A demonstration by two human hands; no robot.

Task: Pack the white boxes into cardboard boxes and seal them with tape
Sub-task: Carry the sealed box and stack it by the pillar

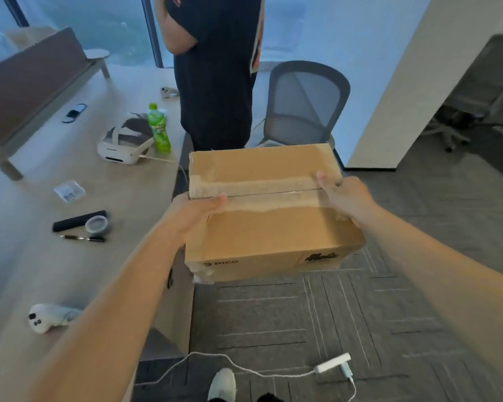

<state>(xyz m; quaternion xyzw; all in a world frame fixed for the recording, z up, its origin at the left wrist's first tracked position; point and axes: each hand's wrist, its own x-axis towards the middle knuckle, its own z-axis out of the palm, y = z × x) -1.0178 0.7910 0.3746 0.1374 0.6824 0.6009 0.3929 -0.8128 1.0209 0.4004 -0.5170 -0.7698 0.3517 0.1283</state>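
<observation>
Gripping the taped brown cardboard box at opposite ends, my left hand and right hand curl over its edges to balance it in the air beside the pale wooden table.

The closed, taped flaps of the cardboard box hid whatever lay inside. The fingers of the left grip disappeared down the box's left side, and those of the right grip behind its right side; only the thumbs showed on top. The dark print at the lower right of the box's near face was too blurred to read, as was the label of the green bottle. The standing person was cut off by the top edge, the shoe by the bottom edge.
</observation>
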